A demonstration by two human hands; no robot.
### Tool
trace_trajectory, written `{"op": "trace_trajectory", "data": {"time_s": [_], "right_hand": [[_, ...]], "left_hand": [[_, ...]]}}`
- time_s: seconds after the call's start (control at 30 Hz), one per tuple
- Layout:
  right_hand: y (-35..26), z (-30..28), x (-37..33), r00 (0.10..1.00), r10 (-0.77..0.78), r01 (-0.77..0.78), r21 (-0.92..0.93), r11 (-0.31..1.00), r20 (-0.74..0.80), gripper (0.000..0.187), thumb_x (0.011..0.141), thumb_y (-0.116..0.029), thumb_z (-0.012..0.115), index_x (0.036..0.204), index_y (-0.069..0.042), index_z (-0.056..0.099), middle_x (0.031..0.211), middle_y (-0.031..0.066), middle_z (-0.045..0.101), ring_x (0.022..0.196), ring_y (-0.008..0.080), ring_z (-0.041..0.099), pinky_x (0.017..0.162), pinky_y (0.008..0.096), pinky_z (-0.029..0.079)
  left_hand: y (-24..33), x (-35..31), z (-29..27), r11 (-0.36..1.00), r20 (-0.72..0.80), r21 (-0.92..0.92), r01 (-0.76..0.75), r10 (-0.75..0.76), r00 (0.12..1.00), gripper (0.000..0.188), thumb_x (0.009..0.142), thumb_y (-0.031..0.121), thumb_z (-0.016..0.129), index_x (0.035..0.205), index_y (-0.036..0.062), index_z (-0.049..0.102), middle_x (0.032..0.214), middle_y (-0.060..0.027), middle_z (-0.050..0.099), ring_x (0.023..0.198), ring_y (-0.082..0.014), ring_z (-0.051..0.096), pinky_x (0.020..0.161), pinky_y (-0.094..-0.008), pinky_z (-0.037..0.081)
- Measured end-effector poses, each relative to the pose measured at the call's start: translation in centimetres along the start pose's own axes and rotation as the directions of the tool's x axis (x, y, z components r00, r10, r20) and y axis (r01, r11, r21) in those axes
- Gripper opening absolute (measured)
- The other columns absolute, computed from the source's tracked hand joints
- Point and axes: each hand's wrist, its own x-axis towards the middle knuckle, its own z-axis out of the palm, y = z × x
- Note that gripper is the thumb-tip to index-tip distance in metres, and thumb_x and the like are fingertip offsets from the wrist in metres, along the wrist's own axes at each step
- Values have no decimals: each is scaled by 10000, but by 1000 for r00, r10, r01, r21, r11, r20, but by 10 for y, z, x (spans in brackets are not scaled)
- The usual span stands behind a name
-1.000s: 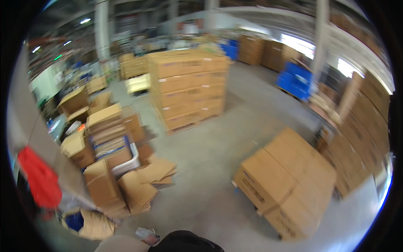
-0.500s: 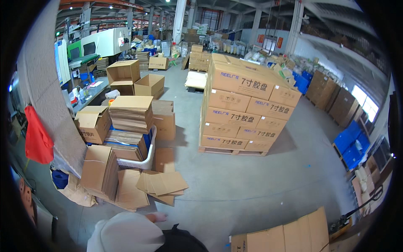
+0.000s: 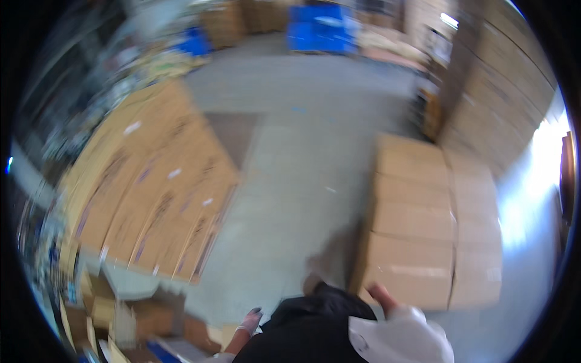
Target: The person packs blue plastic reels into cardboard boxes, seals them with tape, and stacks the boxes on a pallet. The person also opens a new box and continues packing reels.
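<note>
Cardboard stacks on both sides, my hands low in a blurred view

Cardboard filled the left of the view: a tall stack of brown cartons (image 3: 151,187) stood there on the grey concrete floor (image 3: 296,157), its faces dotted with small pale labels, all of it smeared by motion. Below that stack lay a jumble of loose flattened boxes (image 3: 115,308), too blurred for me to tell one piece from another.

Right of the jumble, at the lower edge, my left hand (image 3: 250,320) hung low, in what looked like a pale glove. It held nothing that I could make out, and nothing seemed to be touching it; the loose boxes were the things nearest it. Whether that grip was spread or pressed together I cannot tell, since the fingers ran into one blur.

Between my hands sat the dark cloth of my own clothing (image 3: 308,333), with the bare floor running up the middle of the view toward blue crates (image 3: 321,27) far off at the top.

Further right, my right hand (image 3: 382,296) came out of a white sleeve (image 3: 405,336), just at the near lower face of a second, lower block of cartons (image 3: 423,224). I cannot tell whether it touched the cardboard or only hovered beside it, nor how that grip stood. Behind that block, at the far right, a high wall of stacked boxes (image 3: 490,97) rose beside a bright patch of glare.
</note>
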Motion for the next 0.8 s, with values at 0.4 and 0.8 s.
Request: {"op": "trace_trajectory", "data": {"time_s": [0.4, 0.8], "right_hand": [[-100, -69, 82, 874, 434, -117, 771, 626, -220, 513, 923, -401, 622, 1325, -86, 576, 1217, 156, 672, 1123, 315, 644, 965, 394, 495], [-54, 53, 8, 221, 932, -413, 893, -178, 288, 431, 860, -363, 647, 1134, -35, 699, 1133, 191, 699, 1103, 336, 650, 966, 405, 495]], "left_hand": [[-44, 264, -182, 947, 248, 275, 167, -238, 939, 357, 919, 260, 535, 1140, -6, 621, 1106, -207, 636, 1021, -320, 587, 900, -436, 476], [251, 707, -248, 974, 5, -217, -67, 70, 998, 416, 953, 186, 531, 1337, 27, 528, 1295, -123, 607, 1173, -239, 565, 1067, -352, 407]]}}
